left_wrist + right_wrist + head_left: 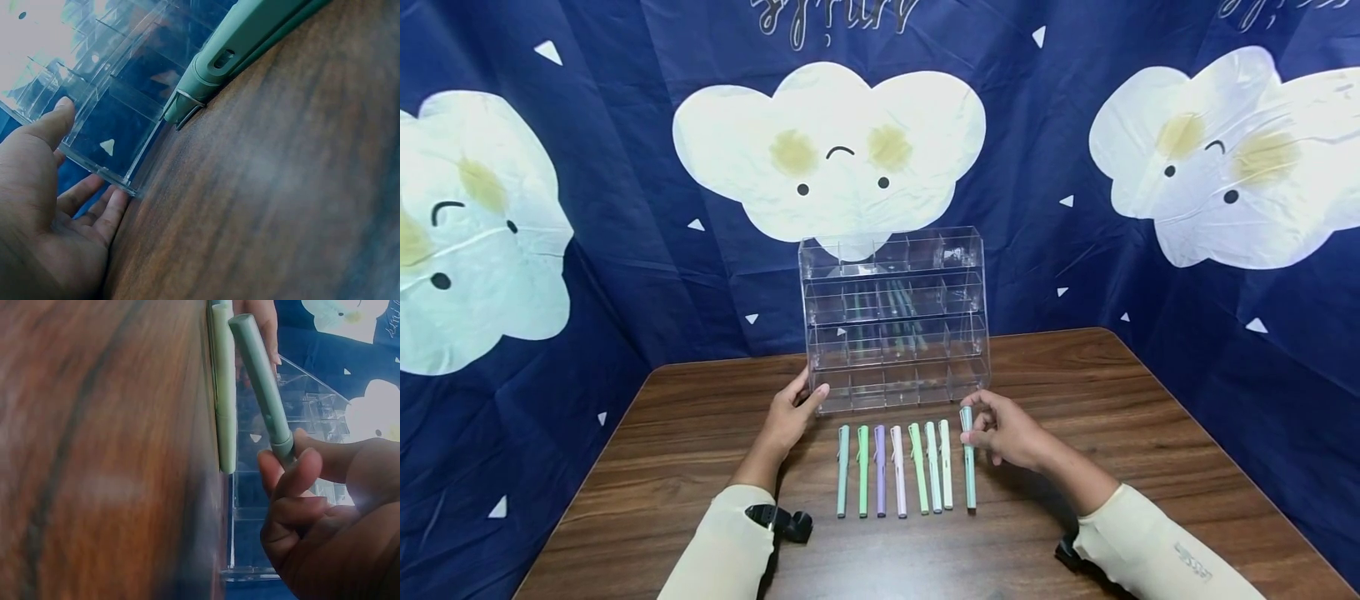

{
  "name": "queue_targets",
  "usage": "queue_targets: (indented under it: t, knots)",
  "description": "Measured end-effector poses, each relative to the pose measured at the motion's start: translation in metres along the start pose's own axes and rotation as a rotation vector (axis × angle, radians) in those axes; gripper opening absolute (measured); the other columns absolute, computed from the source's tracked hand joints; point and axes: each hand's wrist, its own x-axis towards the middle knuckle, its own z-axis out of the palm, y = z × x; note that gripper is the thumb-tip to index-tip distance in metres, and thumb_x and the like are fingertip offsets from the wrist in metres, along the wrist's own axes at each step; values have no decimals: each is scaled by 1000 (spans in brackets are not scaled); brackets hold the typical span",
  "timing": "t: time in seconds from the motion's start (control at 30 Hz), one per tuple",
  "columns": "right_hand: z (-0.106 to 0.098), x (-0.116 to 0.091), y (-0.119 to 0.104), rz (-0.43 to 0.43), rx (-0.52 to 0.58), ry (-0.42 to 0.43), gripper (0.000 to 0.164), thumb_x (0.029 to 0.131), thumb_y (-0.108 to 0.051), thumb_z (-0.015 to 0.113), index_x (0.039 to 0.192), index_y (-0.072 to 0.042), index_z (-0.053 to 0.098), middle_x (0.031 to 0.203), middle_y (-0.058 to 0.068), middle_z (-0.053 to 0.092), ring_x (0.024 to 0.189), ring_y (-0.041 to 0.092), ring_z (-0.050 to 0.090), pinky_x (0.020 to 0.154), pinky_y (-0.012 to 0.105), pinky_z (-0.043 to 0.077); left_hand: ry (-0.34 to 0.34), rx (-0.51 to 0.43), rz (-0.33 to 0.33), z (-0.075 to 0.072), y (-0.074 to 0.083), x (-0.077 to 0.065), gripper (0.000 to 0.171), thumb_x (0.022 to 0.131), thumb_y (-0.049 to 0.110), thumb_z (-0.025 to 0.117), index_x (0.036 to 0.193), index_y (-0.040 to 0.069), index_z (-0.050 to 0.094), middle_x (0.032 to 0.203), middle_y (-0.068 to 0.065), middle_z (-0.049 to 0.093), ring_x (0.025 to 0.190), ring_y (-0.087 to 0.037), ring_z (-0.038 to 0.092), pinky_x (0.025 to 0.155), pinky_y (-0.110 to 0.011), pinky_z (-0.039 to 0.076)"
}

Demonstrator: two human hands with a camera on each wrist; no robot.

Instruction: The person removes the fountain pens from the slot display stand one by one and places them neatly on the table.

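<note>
A clear acrylic rack (pixel 823 358) with tiers of small compartments stands upright at the back of the table. My left hand (pixel 788 419) grips its lower left corner, thumb at the front and fingers around the side, seen close in the left wrist view. With thumb and fingertips, my right hand (pixel 1006 429) pinches a teal capped pen (pixel 971 479) near its clip end. In the right wrist view that pen (pixel 261 378) angles away from the fingers, beside a pale green pen (pixel 226 419). The held pen is at the right end of a row of pens.
Several pens lie side by side before the rack, among them a teal pen (pixel 843 471), a purple pen (pixel 881 471) and a pink pen (pixel 898 472). Behind the brown wooden table (pixel 700 467) hangs a blue curtain (pixel 625 208) with clouds.
</note>
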Motion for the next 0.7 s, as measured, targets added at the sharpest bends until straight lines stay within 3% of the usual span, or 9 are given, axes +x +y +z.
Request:
queue_targets:
  t: [0.7]
  knots:
    - [-5, 13, 29, -30, -13, -79, 51, 105, -11, 73, 145, 9, 48, 82, 5, 65, 64, 20, 62, 55, 25, 47, 0, 3, -28, 0, -3, 2, 74, 109, 39, 70, 173, 25, 35, 164, -23, 54, 153, -41, 52, 122, -55, 45]
